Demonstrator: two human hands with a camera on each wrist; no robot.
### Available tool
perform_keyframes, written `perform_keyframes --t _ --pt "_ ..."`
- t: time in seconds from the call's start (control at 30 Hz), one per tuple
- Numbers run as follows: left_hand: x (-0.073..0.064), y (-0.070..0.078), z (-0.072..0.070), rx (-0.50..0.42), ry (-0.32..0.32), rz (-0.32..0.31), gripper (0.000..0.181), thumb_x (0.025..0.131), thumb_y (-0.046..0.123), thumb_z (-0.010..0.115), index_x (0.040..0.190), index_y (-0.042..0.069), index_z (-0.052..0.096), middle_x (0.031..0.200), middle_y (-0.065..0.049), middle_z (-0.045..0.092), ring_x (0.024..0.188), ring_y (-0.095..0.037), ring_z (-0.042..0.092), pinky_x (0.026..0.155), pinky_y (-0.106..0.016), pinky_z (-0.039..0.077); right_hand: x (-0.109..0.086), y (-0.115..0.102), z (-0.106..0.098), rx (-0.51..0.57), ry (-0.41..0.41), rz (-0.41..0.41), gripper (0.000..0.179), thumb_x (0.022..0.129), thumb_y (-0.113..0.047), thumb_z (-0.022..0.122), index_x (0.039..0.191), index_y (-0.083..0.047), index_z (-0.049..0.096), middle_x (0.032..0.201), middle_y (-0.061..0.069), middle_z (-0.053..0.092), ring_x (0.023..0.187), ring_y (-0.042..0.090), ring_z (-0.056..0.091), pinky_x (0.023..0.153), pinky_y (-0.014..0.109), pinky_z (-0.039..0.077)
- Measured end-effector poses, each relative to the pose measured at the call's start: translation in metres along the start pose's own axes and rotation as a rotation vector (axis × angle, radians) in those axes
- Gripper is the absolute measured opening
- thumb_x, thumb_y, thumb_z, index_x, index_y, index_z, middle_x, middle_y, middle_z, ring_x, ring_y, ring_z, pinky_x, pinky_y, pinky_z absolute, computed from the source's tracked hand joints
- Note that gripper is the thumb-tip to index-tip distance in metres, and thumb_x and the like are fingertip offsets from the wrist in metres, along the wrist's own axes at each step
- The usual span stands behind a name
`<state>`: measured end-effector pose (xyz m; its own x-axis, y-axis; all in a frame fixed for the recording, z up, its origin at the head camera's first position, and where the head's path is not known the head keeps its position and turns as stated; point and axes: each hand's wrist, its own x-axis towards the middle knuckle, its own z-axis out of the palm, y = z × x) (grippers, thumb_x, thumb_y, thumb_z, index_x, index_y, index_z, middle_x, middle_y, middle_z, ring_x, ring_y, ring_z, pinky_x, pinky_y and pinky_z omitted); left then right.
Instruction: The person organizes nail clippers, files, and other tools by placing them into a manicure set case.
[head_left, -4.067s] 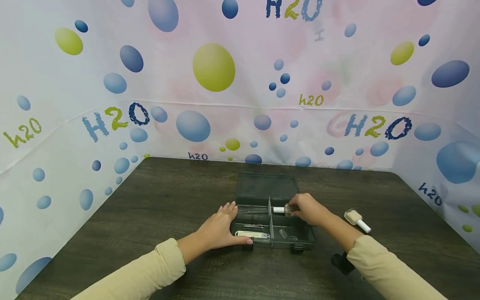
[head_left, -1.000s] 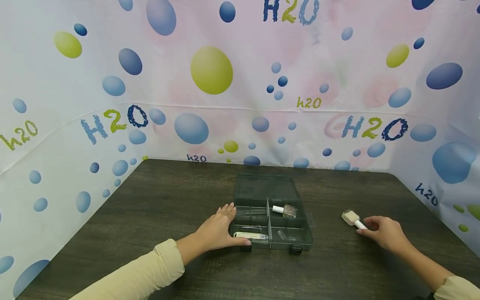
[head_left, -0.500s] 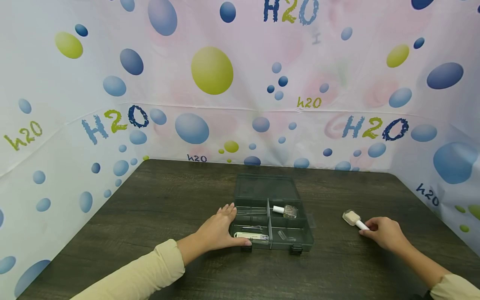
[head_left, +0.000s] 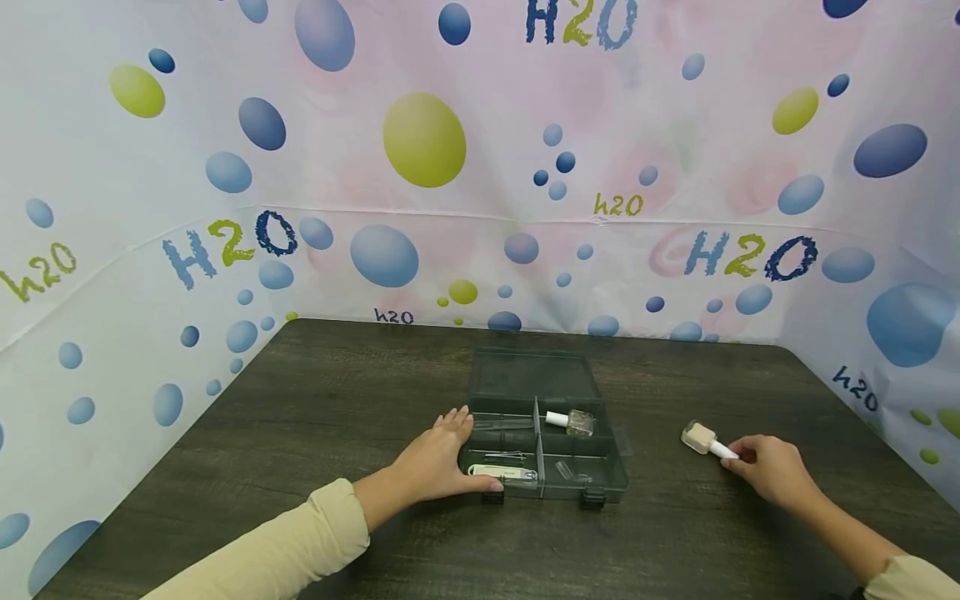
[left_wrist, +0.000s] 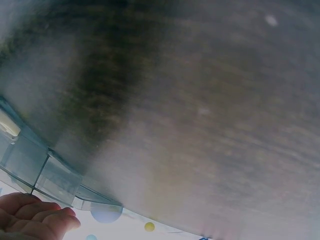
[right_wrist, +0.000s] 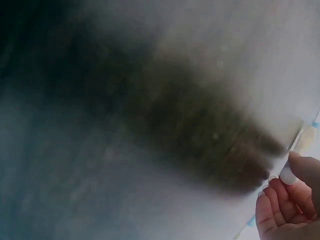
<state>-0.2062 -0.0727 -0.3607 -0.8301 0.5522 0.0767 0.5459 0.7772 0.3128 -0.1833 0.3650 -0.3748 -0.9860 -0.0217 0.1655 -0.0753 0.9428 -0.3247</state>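
At the right, my right hand pinches the white cap of a cream nail polish bottle between thumb and fingers. In the right wrist view, the white cap shows at the fingertips. My left hand rests against the left side of a dark see-through divided box, fingers straight and thumb along its front edge. A clear nail polish bottle with a white cap lies in the box's back right compartment. Nail clippers lie in the front left one.
The box's lid is folded back on the dark wooden table. Thin metal pieces lie behind the clippers, and small clear pieces sit in the front right compartment. A patterned curtain stands behind.
The right hand has let go of the clear bottle in the box, moved right and taken the cream bottle by its cap. That bottle has turned slightly. The left hand has stayed put.
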Motion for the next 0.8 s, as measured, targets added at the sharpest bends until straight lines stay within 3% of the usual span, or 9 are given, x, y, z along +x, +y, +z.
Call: perform_keyframes --t 0.17,0.8 --pt "0.0013 -0.0009 0.0012 0.007 -0.012 -0.014 0.098 0.074 0.062 0.066 0.136 -0.009 0.039 0.146 -0.025 0.032 0.136 -0.038 0.031 0.111 -0.047 0.030 -0.0005 -0.0034 -0.0019 0.006 0.031 0.003 0.015 0.079 -0.007 0.068 0.085 0.007 0.068 0.071 0.009 0.066 0.063 0.013 0.053 0.054 0.029 0.039" --pt "0.0017 -0.0013 0.0020 0.004 -0.012 -0.008 0.098 0.074 0.062 0.065 0.136 -0.009 0.039 0.146 -0.025 0.032 0.137 -0.038 0.030 0.111 -0.048 0.030 -0.0061 -0.0104 -0.0084 0.099 0.082 0.067 0.024 0.085 -0.013 0.066 0.097 0.007 0.067 0.080 0.017 0.069 0.063 0.016 0.058 0.051 0.028 0.041"
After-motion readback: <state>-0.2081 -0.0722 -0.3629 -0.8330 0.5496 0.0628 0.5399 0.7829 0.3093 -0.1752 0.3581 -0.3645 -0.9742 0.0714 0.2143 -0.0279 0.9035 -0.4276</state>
